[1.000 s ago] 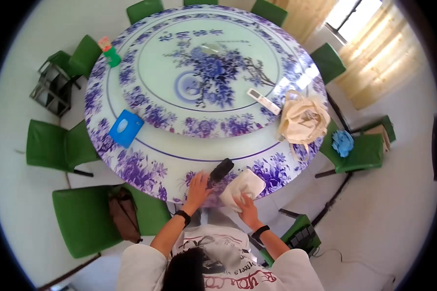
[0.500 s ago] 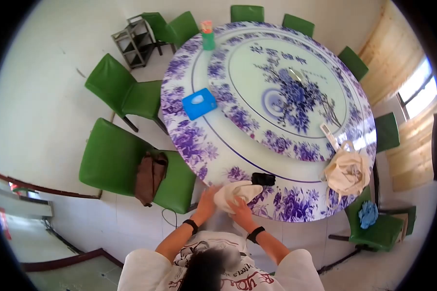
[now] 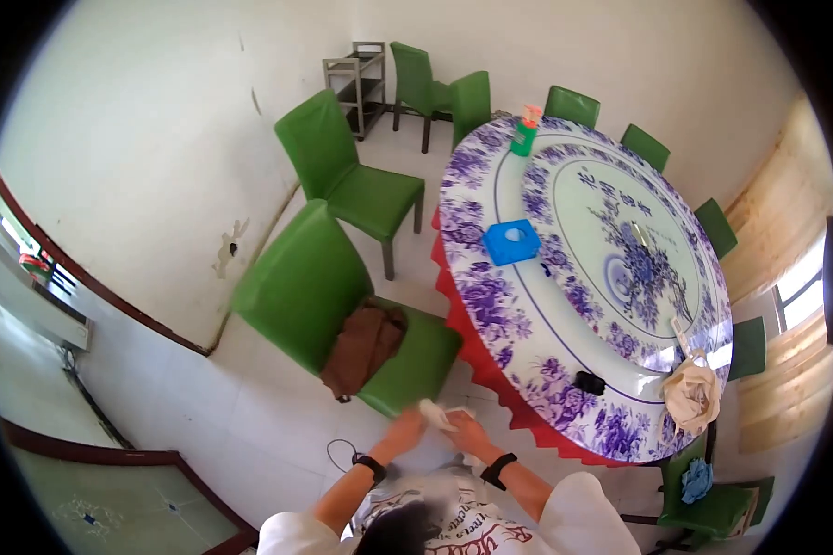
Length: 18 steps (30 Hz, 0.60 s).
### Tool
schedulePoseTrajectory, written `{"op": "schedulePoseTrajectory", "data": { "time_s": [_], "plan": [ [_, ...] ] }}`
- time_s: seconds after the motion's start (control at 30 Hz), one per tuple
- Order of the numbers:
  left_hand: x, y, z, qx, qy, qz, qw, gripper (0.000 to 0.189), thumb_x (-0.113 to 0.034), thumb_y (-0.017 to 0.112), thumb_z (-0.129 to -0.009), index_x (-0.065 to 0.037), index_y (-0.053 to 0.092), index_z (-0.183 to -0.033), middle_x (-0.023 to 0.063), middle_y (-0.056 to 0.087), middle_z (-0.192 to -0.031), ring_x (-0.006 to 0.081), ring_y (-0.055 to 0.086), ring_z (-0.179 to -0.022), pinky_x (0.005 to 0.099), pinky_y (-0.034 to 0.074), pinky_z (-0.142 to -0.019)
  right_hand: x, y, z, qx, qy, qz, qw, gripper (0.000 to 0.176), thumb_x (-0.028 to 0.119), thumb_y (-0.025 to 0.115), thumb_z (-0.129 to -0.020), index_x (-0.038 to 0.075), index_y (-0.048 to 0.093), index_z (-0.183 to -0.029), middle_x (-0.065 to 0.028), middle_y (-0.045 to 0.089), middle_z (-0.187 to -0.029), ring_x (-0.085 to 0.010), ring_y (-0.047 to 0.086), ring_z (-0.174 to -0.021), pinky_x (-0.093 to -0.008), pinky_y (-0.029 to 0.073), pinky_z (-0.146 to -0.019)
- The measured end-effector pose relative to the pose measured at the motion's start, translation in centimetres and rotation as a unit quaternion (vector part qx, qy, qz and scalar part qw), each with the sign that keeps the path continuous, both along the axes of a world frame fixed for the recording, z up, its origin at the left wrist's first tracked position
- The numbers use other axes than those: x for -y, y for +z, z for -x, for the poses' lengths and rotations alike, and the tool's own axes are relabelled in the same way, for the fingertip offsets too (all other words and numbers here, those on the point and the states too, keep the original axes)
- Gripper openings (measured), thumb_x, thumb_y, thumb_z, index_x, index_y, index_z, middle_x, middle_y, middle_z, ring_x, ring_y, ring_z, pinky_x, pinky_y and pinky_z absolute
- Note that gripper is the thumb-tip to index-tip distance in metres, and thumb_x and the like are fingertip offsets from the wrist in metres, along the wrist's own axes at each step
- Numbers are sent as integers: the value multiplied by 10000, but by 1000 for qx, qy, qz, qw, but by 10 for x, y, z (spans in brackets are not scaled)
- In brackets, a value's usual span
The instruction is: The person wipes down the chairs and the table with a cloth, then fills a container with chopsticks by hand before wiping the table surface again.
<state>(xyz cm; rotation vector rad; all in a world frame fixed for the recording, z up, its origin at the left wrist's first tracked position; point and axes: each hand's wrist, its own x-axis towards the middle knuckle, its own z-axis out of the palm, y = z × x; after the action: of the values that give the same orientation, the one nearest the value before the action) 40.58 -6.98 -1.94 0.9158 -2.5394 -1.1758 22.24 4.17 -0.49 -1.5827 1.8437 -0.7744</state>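
An off-white bundled cloth (image 3: 438, 413) is between my two hands, in front of the seat edge of the nearest green chair (image 3: 426, 356). My left hand (image 3: 404, 435) has its fingers closed on the left side of the bundle. On the other side, my right hand (image 3: 470, 435) grips the cloth's right part. Both wrists wear black bands. Close by, a brown folded garment or bag (image 3: 366, 347) lies on the chair seat. A small black object (image 3: 590, 382) rests on the round table's near edge, to the right of my hands.
The round table (image 3: 574, 407) has a purple floral top and a red cloth skirt. It bears a blue tissue box (image 3: 512, 242), a green bottle (image 3: 525, 132) and a cream cloth bag (image 3: 690, 396). Green chairs surround it; a blue cloth (image 3: 697, 481) sits on one.
My view has turned left, so the table appears further right. My hands have carried the off-white cloth off the table edge toward the chair, and it now looks more bunched.
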Motion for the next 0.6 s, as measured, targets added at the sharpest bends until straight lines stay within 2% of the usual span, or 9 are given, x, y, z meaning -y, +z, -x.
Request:
{"op": "schedulePoseTrajectory", "data": {
  "time_s": [0.1, 0.2, 0.27, 0.3, 0.4, 0.43, 0.53, 0.6],
  "plan": [
    [43, 18, -59, 32, 45, 12, 998, 167, -79, 493, -862, 29, 519, -987, 256, 570, -968, 442, 535, -915, 494, 439, -803, 61, 29, -72, 61, -3, -6, 998, 326, 136, 657, -783, 73, 630, -1102, -148, 600, -1109, -336, 577, -1010, -382, 466, -881],
    [97, 44, -116, -60, 122, 61, 989, 212, -49, 514, -796, 41, 537, -987, 244, 573, -989, 409, 555, -956, 473, 465, -797, 124, 36, -132, 29, 16, 72, 997, 340, 110, 658, -777, 54, 623, -1110, -152, 586, -1144, -340, 569, -1023, -369, 465, -891],
    [134, 90, -150, -119, 145, 99, 977, 236, -37, 501, -796, 40, 531, -1017, 240, 569, -1013, 419, 548, -957, 475, 457, -814, 166, 93, -175, 66, 0, 128, 990, 351, 84, 665, -761, 45, 621, -1108, -155, 560, -1187, -347, 555, -1052, -372, 458, -910],
    [148, 128, -162, -165, 174, 87, 967, 286, -15, 494, -796, 35, 528, -1075, 237, 571, -1042, 424, 542, -964, 479, 450, -833, 186, 118, -192, 82, -10, 158, 984, 358, 71, 668, -754, 41, 621, -1107, -156, 547, -1208, -351, 548, -1066, -374, 454, -919],
    [195, 165, -193, -220, 226, 120, 941, 339, 2, 487, -793, 29, 525, -1129, 243, 572, -1079, 420, 542, -985, 474, 448, -846, 236, 142, -240, 23, -40, 270, 962, 372, 31, 666, -736, 27, 617, -1105, -160, 498, -1275, -365, 523, -1107, -382, 445, -939],
    [210, 184, -203, -223, 226, 89, 944, 368, 17, 494, -790, 24, 521, -1157, 235, 571, -1112, 413, 538, -1014, 454, 450, -855, 253, 153, -255, 18, -51, 270, 961, 372, 15, 661, -729, 17, 615, -1098, -162, 475, -1301, -366, 506, -1133, -386, 445, -942],
    [259, 227, -224, -189, 184, 168, 950, 377, -26, 526, -830, 13, 504, -1204, 214, 552, -1165, 393, 518, -1085, 482, 413, -904, 310, 143, -290, 3, -69, 280, 957, 382, 18, 658, -736, 36, 615, -1115, -164, 492, -1280, -363, 521, -1120, -376, 456, -931],
    [295, 195, -236, -68, 189, 268, 942, 408, -88, 555, -829, 7, 496, -1222, 213, 524, -1218, 384, 493, -1129, 516, 386, -915, 343, 129, -307, 61, -89, 265, 958, 379, 31, 669, -739, 60, 626, -1114, -161, 510, -1256, -358, 534, -1106, -375, 465, -920]
  ]
}}
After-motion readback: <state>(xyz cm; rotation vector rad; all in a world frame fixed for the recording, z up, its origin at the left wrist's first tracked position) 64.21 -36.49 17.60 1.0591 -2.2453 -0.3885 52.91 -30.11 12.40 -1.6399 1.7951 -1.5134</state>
